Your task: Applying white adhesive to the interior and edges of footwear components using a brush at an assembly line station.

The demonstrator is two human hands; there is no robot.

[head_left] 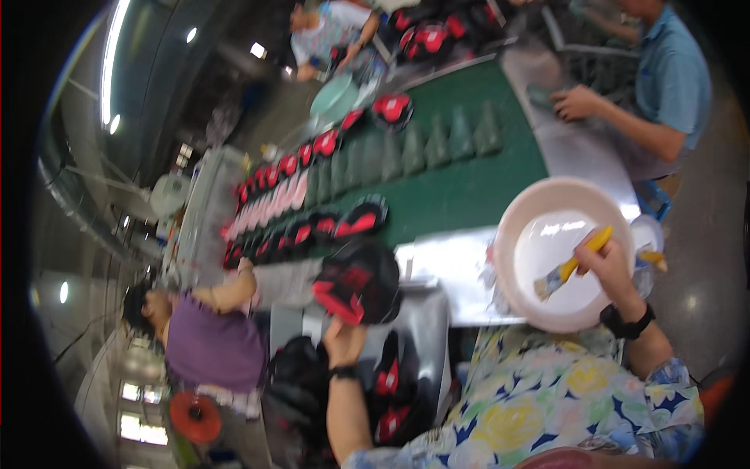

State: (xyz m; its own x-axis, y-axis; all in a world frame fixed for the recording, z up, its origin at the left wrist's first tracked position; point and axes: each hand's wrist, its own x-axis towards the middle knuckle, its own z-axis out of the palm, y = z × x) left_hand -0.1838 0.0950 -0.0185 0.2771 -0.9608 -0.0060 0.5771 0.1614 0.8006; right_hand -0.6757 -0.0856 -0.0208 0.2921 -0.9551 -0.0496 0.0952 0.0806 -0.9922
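Brush (566, 270), one, is slanting over one basin (509, 238), its long axis running from near-left bristles to far-right handle; right hand (606, 266) fingers are pinching it. Left hand (345, 341) is supporting one black-and-red shoe piece (367, 277), finger closure indeterminable.

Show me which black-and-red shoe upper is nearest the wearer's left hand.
The black-and-red shoe upper gripped in the left hand. It alone is in that hand; others lie in rows on the green work surface.
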